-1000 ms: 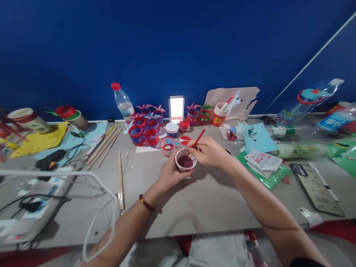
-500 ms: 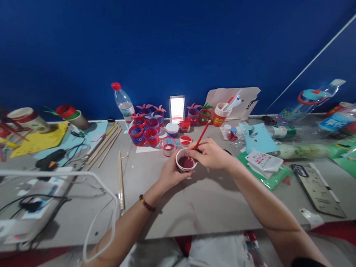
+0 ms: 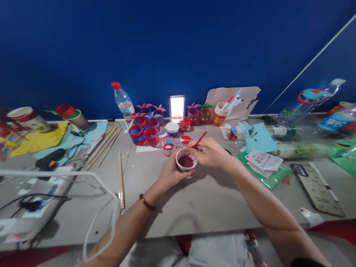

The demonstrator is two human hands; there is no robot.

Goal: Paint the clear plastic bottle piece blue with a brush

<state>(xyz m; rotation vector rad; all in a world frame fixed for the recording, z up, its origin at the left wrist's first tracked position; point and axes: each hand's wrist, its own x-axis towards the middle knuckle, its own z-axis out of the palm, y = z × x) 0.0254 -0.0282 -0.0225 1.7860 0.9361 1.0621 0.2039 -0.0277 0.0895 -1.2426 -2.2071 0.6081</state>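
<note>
The left hand [image 3: 170,171] has its fingers curled round a paper cup [image 3: 182,153], held upright above the bench [image 3: 183,214] with dark red liquid [image 3: 186,161] inside. The right hand [image 3: 212,152], on the cup's three o'clock side, pinches a thin red stick [image 3: 201,138] in its fingers. The stick leans up toward one o'clock; its lower end seems to enter the cup, though the fingers partly hide it.

From the cup, a clear red-rimmed tub [image 3: 168,151] sits near eleven o'clock and a round red-topped piece [image 3: 185,139] at twelve. Beyond them stands a white-lidded jar [image 3: 172,130], beside red and purple cups [image 3: 151,137] toward ten. A red-capped bottle [image 3: 124,104] stands behind those, and a cup stack [image 3: 218,116] holding pens is at one o'clock. Farther out, wooden sticks [image 3: 104,148] and a glue gun [image 3: 50,160] lie around nine, a phone [image 3: 317,189] between three and four.
</note>
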